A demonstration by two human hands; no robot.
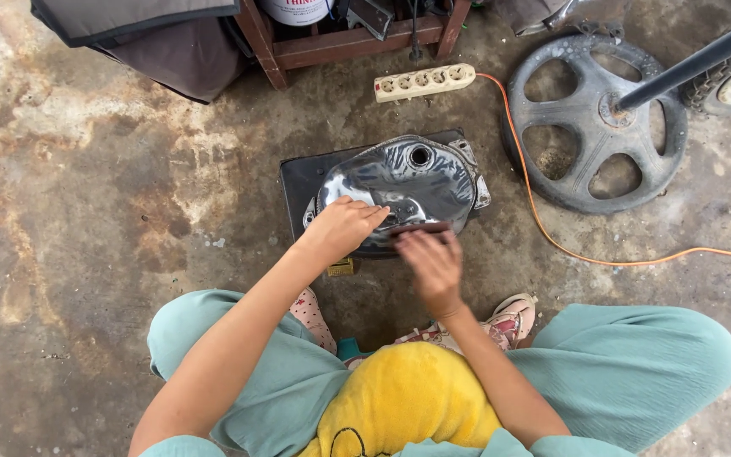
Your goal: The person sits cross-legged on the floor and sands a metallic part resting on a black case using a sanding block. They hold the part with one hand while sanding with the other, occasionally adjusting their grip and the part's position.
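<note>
We look down at stained concrete floor (86, 211), with a grey padded cover (141, 30) bunched at the far left edge beside the foot of a reddish wooden frame (340, 46). Our left hand (342, 228) rests on the near left shoulder of a bare metal fuel tank (408, 182), fingers curled loosely and pressing flat on the shiny surface, gripping nothing. The tank lies on a low black worktop (298, 182) in the middle of the floor, its round filler hole (420, 156) facing up on the far side. Our right hand (433, 262) is just beside the left, at the tank's near edge, fingers stretched flat over a small dark reddish sheet (420, 228) that it presses against the metal; the hand is blurred. Beyond the tank a cream power strip (425, 82) lies on the floor, and its orange cable (543, 228) curves off to the right. Further right lies a grey spoked wheel (594, 123) with a dark pole (695, 61) rising from its hub.
</note>
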